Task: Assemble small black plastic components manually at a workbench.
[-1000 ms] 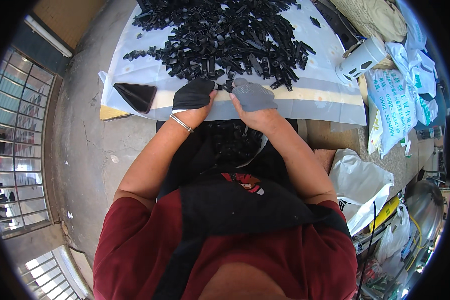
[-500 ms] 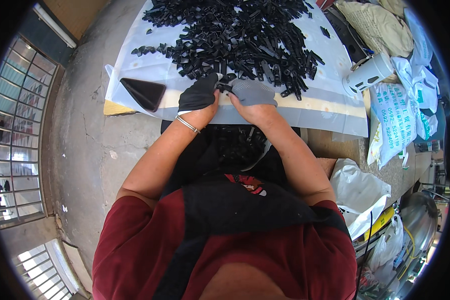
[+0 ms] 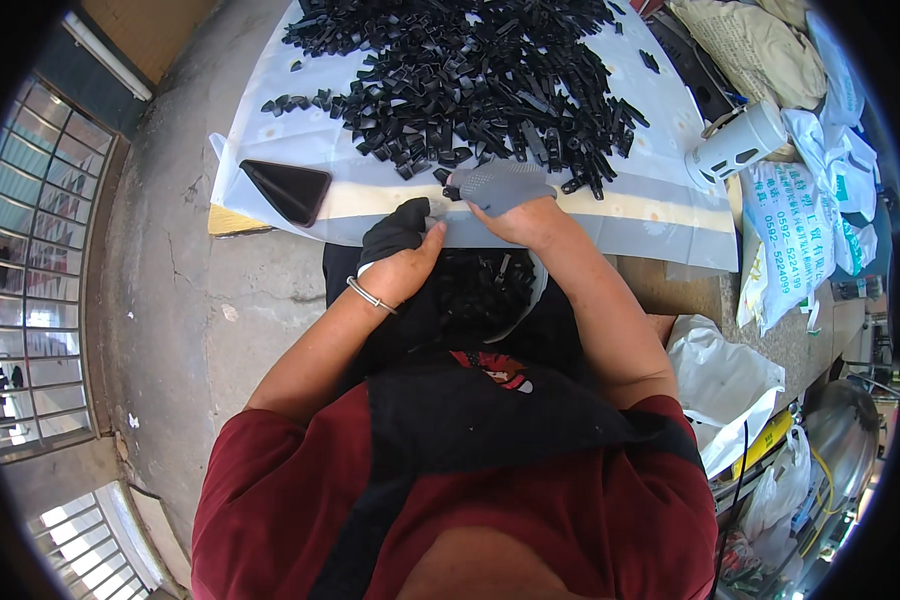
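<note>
A wide pile of small black plastic pieces (image 3: pixel 470 90) covers the far part of the table. At its near edge my right hand (image 3: pixel 508 192), in a grey glove with bare thumb, pinches a small black plastic piece (image 3: pixel 452 190). Nearer to me and lower left, my left hand (image 3: pixel 400 248) wears a black glove and a bangle. Its fingers are curled against the thumb by the table's front edge; what they hold, if anything, is hidden. Below the hands, a container (image 3: pixel 523 318) at my lap holds more black pieces (image 3: pixel 480 285).
A dark phone (image 3: pixel 288 190) lies on the pale table cover (image 3: pixel 650 215) at the left. To the right are a white cup (image 3: pixel 735 148), a printed white bag (image 3: pixel 785 235), cloth sacks (image 3: pixel 760 50) and another plastic bag (image 3: pixel 720 385). Concrete floor (image 3: pixel 190 270) extends at left.
My left hand has parted from my right hand and come down toward me, over the table's front edge. The right hand stays nearly in place, still pinching a black piece.
</note>
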The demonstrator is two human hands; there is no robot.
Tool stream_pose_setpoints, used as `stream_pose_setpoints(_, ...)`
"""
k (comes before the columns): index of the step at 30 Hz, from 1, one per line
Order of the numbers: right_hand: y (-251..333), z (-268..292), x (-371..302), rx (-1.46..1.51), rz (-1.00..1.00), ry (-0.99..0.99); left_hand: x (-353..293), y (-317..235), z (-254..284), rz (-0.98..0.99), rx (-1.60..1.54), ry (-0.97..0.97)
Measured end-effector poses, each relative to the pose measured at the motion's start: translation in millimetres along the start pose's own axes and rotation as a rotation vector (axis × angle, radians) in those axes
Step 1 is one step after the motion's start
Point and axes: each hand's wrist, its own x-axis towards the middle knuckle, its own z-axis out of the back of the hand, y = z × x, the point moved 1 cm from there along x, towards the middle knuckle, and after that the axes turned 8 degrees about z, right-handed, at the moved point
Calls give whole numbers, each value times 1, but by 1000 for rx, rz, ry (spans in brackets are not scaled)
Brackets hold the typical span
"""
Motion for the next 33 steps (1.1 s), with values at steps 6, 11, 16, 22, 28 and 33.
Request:
stream_pose_setpoints(6,-1,-11,-6,-20,46,-132,1,-8,16,329,-297,380)
stream_pose_setpoints(11,1,-13,-16,125,-66,-296,-1,-1,8,467,-634,477)
stream_pose_setpoints(16,7,-14,-6,161,-113,-254,-3,-1,5,493,-689,507)
stream_pose_setpoints(22,8,-21,1,112,-133,-142,-3,-4,7,595,-960,563)
stream_pose_setpoints(28,39,-8,-19,413,-36,-248,-15,31,-16,208,-648,370)
stream_pose_setpoints(33,43,0,-33,443,-68,-345,-1,11,-5,437,-633,433)
